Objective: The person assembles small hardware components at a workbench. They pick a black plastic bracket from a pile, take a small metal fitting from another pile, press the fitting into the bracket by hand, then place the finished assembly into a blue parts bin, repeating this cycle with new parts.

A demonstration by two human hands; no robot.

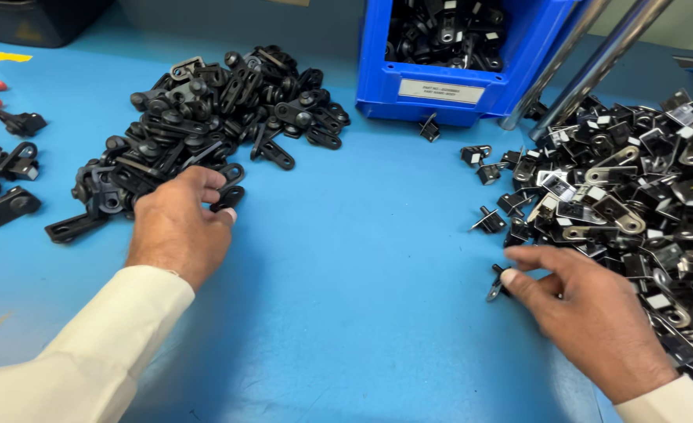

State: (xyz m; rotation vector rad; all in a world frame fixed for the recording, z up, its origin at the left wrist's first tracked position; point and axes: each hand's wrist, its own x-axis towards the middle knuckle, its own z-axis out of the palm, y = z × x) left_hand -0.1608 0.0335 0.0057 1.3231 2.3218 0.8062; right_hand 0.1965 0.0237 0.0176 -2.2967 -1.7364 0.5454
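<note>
Left hand (180, 227) pinching a black link (227, 196) at left pile's edge, right hand (589, 317) pinching a small clip (497, 288) off bench; parts look light, rigid, best taken by their edges.

- A black flat link-shaped metal piece (229, 196) with rounded ends lies at the near edge of the left heap, under the fingertips of the left hand (178, 231).
- The heap of black metal link pieces (213, 110) it belongs to is spread loosely over the blue desk (362, 274), pieces overlapping at all angles.
- A small black and silver metal bracket (497, 287) lies tilted on the desk, pinched at the fingertips of the right hand (589, 321).
- It sits at the near edge of the heap of black and silver brackets (636, 196).
</note>
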